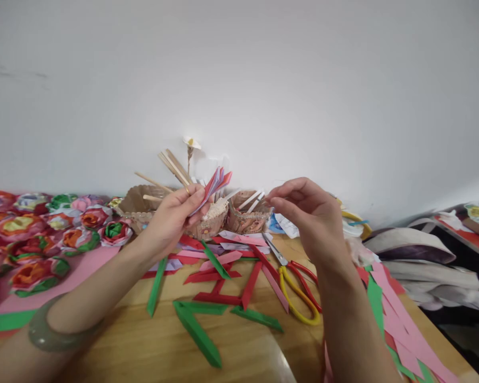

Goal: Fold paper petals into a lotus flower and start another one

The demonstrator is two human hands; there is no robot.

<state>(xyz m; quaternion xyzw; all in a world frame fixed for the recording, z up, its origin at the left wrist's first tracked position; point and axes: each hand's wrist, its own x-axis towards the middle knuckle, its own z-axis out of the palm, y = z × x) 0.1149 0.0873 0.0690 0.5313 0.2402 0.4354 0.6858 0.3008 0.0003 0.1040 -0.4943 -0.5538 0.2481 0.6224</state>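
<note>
My left hand is raised above the wooden table and grips a fanned bundle of folded paper strips, red, pink and pale purple. A pale green bangle circles that forearm. My right hand hovers to the right of the bundle with thumb and fingertips pinched together; whether anything thin lies between them cannot be made out. Below both hands folded paper strips in green, red and pink lie scattered on the table.
Scissors with yellow and red handles lie under my right wrist. Two woven baskets holding wooden sticks stand against the white wall. Several finished paper flowers cover the left side. More pink strips and fabric bags lie at right.
</note>
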